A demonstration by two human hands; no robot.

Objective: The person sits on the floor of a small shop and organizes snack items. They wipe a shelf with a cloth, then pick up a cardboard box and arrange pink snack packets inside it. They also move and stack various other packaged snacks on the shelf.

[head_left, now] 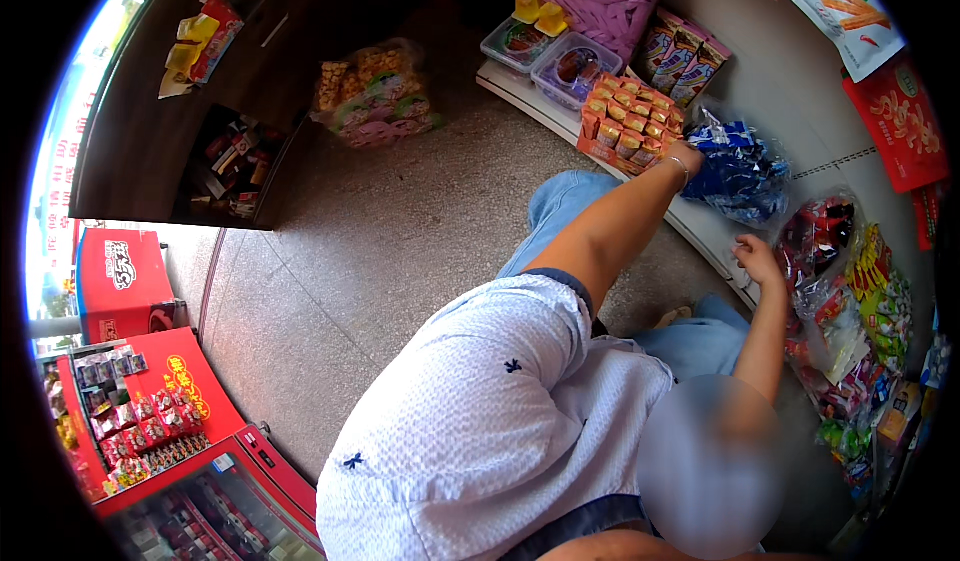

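Observation:
My left hand (684, 159), with a thin bracelet at the wrist, is at the right end of an orange pack of small snacks (625, 126). Its fingers look closed, but I cannot make out what is in them. Just right of it lies a clear bag of blue wrapped packets (745, 171). My right hand (757, 261) is lower, over the shelf's front edge, its fingers loosely bent and apart with nothing visible in them. Beside it is a clear bag with dark red packets (815, 236).
Behind the orange pack are clear plastic tubs (575, 66), a purple bag (595, 1) and boxed snacks (685, 56). Several bright packets (840, 351) pile up at right. A bag of snacks (380, 96) stands on the floor near a dark cabinet (130, 161); a red display stand (190, 361) is at left.

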